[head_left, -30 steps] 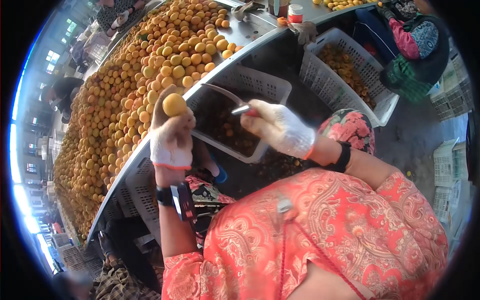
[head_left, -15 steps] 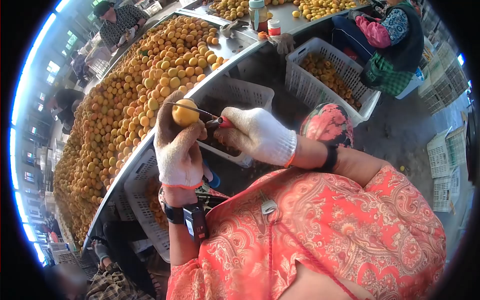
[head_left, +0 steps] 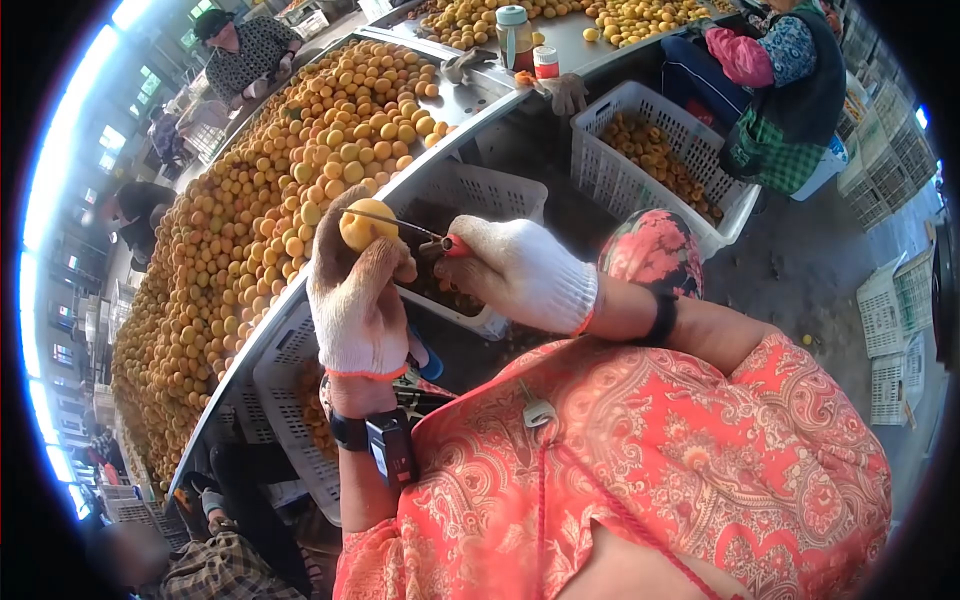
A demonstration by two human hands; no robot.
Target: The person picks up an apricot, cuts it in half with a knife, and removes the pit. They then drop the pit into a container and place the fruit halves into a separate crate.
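Note:
My left hand, in a white knit glove with browned fingers, is closed around a yellow apricot. The thumb presses the fruit from below while the fingers wrap behind it. From the right, my right hand, gloved the same way, grips a small knife by its red handle. Its thin blade lies across the upper face of the apricot, pointing left. Both hands are in front of the metal table edge, over a white crate with some dark orange pieces inside.
A large heap of apricots covers the table to the left. A jar and a red-and-white container stand by the table edge. One crate holds cut fruit; another crate is low left. Co-workers sit around.
The apricot and blade have shifted slightly, and my right hand has drawn a little to the right. At the far left, a co-worker's hands have moved.

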